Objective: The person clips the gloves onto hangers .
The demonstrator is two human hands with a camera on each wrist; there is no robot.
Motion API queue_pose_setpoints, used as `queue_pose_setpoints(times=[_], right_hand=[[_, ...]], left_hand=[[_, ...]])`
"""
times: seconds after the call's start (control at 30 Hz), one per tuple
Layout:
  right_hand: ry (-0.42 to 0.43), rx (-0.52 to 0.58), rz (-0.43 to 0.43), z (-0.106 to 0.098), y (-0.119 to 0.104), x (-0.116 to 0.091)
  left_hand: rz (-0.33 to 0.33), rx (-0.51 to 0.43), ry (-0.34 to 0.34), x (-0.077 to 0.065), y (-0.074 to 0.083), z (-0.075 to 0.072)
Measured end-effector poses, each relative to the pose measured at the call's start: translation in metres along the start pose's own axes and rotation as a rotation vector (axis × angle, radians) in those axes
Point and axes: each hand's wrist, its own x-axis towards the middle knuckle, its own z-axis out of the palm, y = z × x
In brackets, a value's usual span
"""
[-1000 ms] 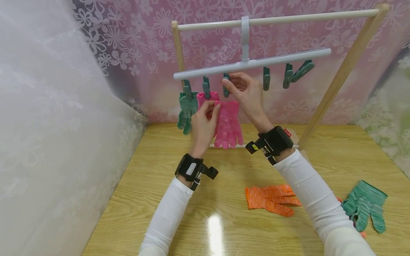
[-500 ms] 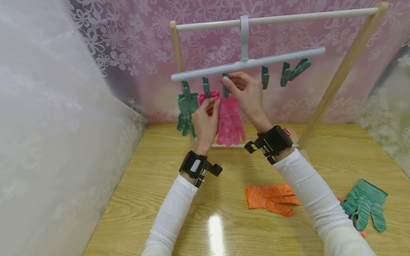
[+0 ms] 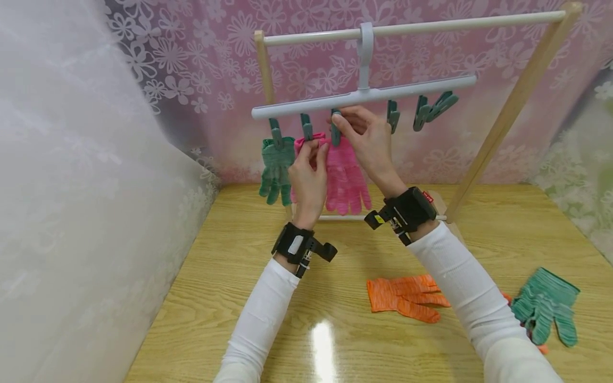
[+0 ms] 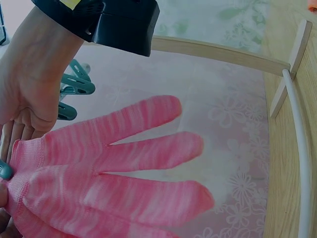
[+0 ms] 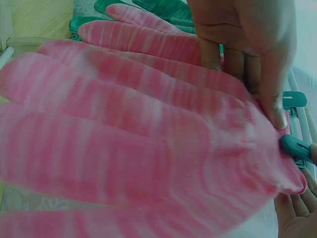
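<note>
My left hand [image 3: 308, 181] pinches the cuff of a pink knit glove [image 3: 345, 178], which hangs fingers down below a white clip hanger [image 3: 325, 103]. My right hand [image 3: 369, 141] pinches the upper end of a green clip [image 3: 336, 130] on that hanger. In the right wrist view the clip's tip [image 5: 290, 144] lies over the edge of the cuff; whether it bites the cloth I cannot tell. Partly behind my left hand, a second pink glove [image 3: 300, 146] hangs from its own clip [image 3: 306, 127]. Left of it a green glove [image 3: 276, 165] hangs from another clip [image 3: 275, 133].
The hanger hooks over the white rail [image 3: 460, 25] of a wooden stand [image 3: 514, 106]. Several green clips [image 3: 421, 113] dangle on its right side. On the table lie an orange glove [image 3: 404, 299] and a green glove [image 3: 546, 306] over something orange-red.
My left hand has risen slightly right, lifting the pink glove's cuff up to the clip. My right hand stays on the clip. The hanger's right end has swung a little left.
</note>
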Motion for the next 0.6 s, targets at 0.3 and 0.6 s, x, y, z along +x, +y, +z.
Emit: queue_pose_setpoints(times=[0.3,0.6], right_hand=[[-0.002,-0.008,-0.003,0.0006,-0.0005,-0.0006],[-0.011,-0.022,0.029,-0.0002,-0.0024,-0.0009]], left_hand=[[0.018,0.028,0.072,0.0034,0.0053,0.0019],[0.073,0.069,0.07,0.006,0.0044,-0.0004]])
